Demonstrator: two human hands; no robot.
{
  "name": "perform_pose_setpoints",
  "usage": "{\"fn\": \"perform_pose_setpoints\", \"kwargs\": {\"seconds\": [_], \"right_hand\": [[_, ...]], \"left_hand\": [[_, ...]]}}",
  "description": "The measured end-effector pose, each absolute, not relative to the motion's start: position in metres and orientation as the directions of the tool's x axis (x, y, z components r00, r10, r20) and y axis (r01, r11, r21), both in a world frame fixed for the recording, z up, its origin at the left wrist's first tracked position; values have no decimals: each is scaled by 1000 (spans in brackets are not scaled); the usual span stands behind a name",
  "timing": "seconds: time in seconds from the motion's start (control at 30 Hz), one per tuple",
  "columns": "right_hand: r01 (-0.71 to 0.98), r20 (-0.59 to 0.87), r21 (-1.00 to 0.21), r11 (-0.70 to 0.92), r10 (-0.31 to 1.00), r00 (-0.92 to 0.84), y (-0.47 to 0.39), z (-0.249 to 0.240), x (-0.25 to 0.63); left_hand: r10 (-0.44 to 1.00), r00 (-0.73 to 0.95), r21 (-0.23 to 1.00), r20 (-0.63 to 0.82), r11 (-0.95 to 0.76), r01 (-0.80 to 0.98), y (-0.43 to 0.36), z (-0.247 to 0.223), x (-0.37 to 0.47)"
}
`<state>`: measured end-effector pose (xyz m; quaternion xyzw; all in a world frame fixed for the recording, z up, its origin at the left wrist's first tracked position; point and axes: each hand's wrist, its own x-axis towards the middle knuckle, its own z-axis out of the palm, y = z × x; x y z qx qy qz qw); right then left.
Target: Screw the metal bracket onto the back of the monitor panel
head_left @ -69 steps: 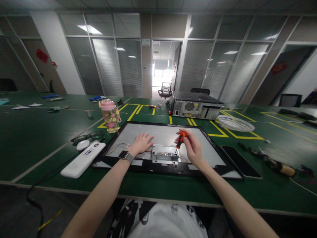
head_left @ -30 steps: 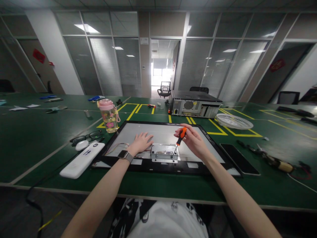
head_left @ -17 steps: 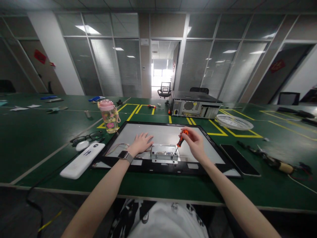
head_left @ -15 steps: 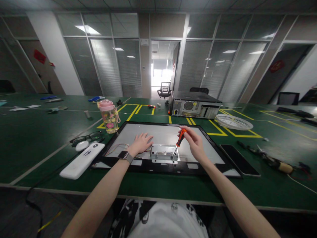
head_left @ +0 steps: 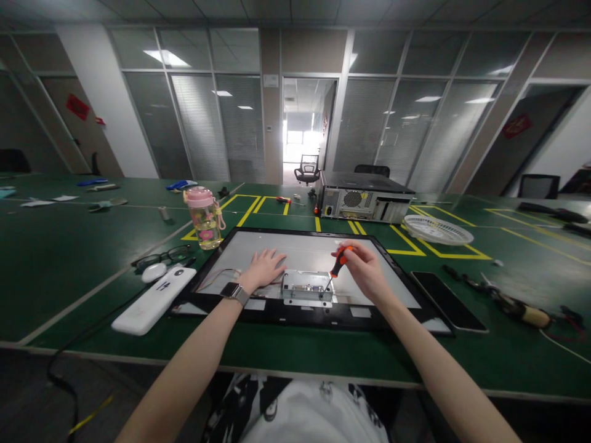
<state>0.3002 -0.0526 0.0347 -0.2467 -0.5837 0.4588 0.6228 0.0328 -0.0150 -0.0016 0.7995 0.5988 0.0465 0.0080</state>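
A flat display panel (head_left: pixel 305 249) with a black frame lies on the green table in front of me. On its near half sits a metal bracket (head_left: pixel 300 280) with a row of connectors. My right hand (head_left: pixel 367 267) is closed round the handle of an orange and black screwdriver (head_left: pixel 339 263). The screwdriver leans, its tip down at the right part of the bracket. My left hand (head_left: pixel 263 271), fingers spread, rests flat on the panel just left of the bracket. Thin wires (head_left: pixel 217 277) run over the panel beside the left wrist, partly hidden under that hand.
Left of the panel are a pink-lidded bottle (head_left: pixel 203 218), glasses (head_left: pixel 161 257) and a white power bank or phone (head_left: pixel 154 300). To the right lies a black phone (head_left: pixel 447 300). Behind stand a computer case (head_left: pixel 364 197) and a white basket (head_left: pixel 436 230). Another screwdriver (head_left: pixel 284 200) lies farther back.
My right hand has turned slightly about the screwdriver handle, and the fingers have shifted. The screwdriver tip stays at the bracket's right part. My left hand has not visibly moved.
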Motion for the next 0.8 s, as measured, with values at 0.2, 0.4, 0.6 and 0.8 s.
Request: {"fn": "perform_pose_setpoints", "kwargs": {"seconds": [0.2, 0.4, 0.6, 0.8], "right_hand": [[-392, 455, -852, 347, 861, -226, -52, 36, 300], [-413, 464, -839, 355, 862, -204, -50, 34, 300], [-446, 424, -850, 281, 867, -261, -52, 36, 300], [-438, 430, -852, 285, 859, -277, -54, 37, 299]], "left_hand": [[957, 284, 62, 65, -288, 956, -15, -3, 32], [956, 285, 80, 70, -290, 954, -13, -4, 32], [955, 286, 68, 74, -291, 954, -13, -4, 32], [960, 272, 61, 65, -276, 959, -11, -7, 32]]}}
